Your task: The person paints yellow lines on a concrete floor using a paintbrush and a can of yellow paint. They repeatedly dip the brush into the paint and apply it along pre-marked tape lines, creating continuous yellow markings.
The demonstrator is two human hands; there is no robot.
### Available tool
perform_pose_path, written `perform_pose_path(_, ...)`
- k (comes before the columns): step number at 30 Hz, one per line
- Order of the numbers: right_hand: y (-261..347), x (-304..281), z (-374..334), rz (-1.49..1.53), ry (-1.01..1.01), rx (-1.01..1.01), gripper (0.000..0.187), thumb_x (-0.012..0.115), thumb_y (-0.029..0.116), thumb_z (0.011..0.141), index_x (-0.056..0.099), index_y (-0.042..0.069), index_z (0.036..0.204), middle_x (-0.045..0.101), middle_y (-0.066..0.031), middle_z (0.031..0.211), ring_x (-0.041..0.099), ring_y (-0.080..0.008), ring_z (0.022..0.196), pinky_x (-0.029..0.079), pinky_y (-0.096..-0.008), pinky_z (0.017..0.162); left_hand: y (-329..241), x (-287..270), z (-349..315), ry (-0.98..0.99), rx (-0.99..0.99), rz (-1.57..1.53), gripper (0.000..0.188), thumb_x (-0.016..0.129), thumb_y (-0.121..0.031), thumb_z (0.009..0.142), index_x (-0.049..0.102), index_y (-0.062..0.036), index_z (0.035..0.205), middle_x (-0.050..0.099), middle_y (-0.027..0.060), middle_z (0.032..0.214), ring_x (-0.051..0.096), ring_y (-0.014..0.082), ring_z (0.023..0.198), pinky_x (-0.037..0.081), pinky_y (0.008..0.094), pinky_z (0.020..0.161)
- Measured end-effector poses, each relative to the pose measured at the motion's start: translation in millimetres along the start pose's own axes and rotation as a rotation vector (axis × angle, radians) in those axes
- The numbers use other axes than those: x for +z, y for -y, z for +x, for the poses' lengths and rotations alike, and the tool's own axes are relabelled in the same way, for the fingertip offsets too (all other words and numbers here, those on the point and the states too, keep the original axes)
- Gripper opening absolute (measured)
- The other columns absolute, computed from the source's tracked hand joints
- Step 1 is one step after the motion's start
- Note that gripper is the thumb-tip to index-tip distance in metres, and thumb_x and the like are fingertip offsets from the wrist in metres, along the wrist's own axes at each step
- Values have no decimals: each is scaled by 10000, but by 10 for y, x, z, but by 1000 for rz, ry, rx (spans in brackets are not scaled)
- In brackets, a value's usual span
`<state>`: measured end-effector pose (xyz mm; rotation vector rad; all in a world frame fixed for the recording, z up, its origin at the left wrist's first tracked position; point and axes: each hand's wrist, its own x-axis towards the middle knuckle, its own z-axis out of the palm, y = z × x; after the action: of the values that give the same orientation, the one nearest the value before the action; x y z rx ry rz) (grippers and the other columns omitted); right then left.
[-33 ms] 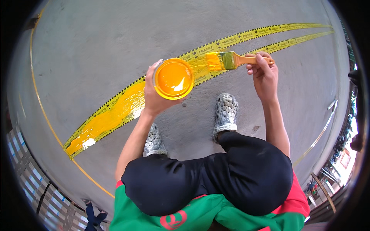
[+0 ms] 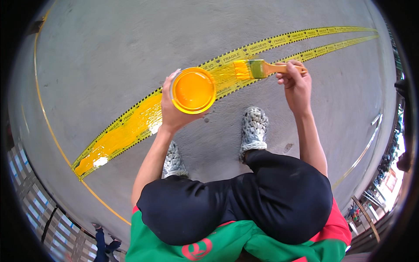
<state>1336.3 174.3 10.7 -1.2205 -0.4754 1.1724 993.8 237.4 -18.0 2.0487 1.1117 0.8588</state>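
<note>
My left hand point(image 2: 171, 105) is wrapped round the side of a round can of yellow-orange paint point(image 2: 193, 90), its open top facing up. Between finger and thumb, my right hand point(image 2: 297, 87) grips the wooden handle of a flat paintbrush point(image 2: 262, 69). Yellow paint coats its bristles, which lie over the strip of floor between two lines of yellow printed tape point(image 2: 279, 41). Wet, glossy yellow paint point(image 2: 126, 133) covers that strip to the left of the can. Part of the strip is hidden under the can and my left hand.
My feet in grey-and-white clogs point(image 2: 254, 126) stand close to the near tape line. A thin yellow line point(image 2: 52, 137) crosses the concrete floor point(image 2: 131, 52) at the left. Stacked slatted material point(image 2: 37, 196) and another person's legs point(image 2: 102, 244) show at the lower left.
My left hand and the can have shifted slightly left. My right hand has moved slightly left and down with the brush, whose bristles stay over nearly the same spot.
</note>
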Motion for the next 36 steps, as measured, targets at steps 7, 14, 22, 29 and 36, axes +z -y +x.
perform_pose_path(7, -767, -237, 396, -257, -18, 65, 169, 658, 130, 988, 632, -17, 1067, 724, -144, 933, 714, -153, 730, 608, -262, 654, -257, -25, 43, -61, -101, -22, 1179, 1002, -221, 554, 298, -27, 1480, 464, 172, 1461, 532, 289, 1317, 440, 417, 1135)
perform_pose_path(14, -319, -498, 485, -1138, 49, -651, 106, 674, 83, 944, 666, 42, 1041, 711, -111, 904, 712, -190, 751, 611, -285, 595, -751, -454, 171, -164, -172, 33, 1215, 981, -261, 564, 257, -43, 1516, 471, 143, 1421, 503, 276, 1337, 400, 434, 1154)
perform_pose_path(22, -1203, 716, -111, -858, 507, -634, 153, 610, 46, 888, 623, 32, 1040, 652, -154, 875, 676, -303, 714, 589, -408, 622, -701, -573, 112, -287, -185, 196, 1296, 986, -366, 545, 217, -41, 1536, 410, 139, 1483, 438, 286, 1386, 350, 446, 1175)
perform_pose_path(29, -1069, 485, 168, -609, 125, 9, 175, 656, 145, 983, 694, -8, 1058, 741, -155, 849, 735, -168, 694, 598, -261, 555, -628, -593, 77, -246, -189, 130, 1302, 982, -421, 552, 218, -37, 1534, 402, 142, 1482, 436, 281, 1383, 341, 451, 1174)
perform_pose_path(36, -334, -537, 478, -1345, -69, -719, 121, 642, 108, 982, 695, 21, 1048, 735, -131, 915, 716, -150, 693, 581, -248, 511, -548, -564, 1, -252, -203, 40, 1313, 992, -384, 539, 212, -34, 1536, 399, 136, 1486, 429, 281, 1389, 333, 454, 1180)
